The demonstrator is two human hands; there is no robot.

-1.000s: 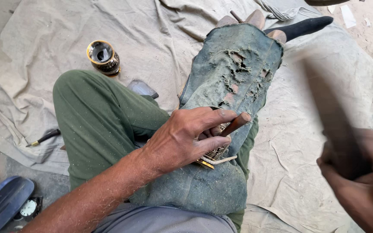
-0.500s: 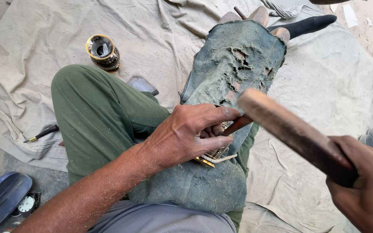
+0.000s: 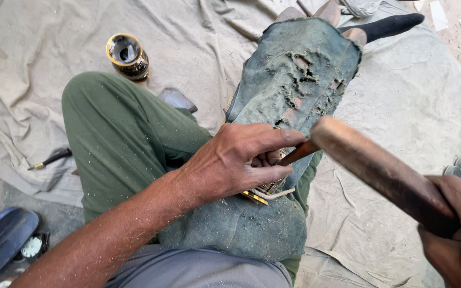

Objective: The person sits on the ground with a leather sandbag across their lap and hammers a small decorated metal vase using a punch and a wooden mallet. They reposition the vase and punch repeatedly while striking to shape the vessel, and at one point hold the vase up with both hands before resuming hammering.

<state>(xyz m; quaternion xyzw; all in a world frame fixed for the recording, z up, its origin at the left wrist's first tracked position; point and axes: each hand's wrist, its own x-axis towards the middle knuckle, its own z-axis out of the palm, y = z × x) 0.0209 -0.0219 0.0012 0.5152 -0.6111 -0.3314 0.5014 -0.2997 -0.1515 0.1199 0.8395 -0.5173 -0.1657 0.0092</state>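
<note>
Your left hand (image 3: 241,162) is clenched around a thin brown tool (image 3: 299,153), pressing it down onto a small gold-edged piece (image 3: 265,192) that lies on the worn green pad (image 3: 294,90) draped over your leg. The piece shows only partly under your fingers, so its shape is hard to tell. Your right hand (image 3: 457,240), at the lower right edge, grips a wooden mallet (image 3: 372,168); its blunt end sits just beside the tool's upper end, near your left forefinger, though contact cannot be told. The pad is torn and pitted toward its far end. Your other knee, in green trousers (image 3: 118,133), is bent up to the left. On the beige cloth (image 3: 38,69) beyond it stands a dark gold-rimmed cup (image 3: 127,56), and a small dark-handled tool (image 3: 52,159) lies at the cloth's left edge
</note>
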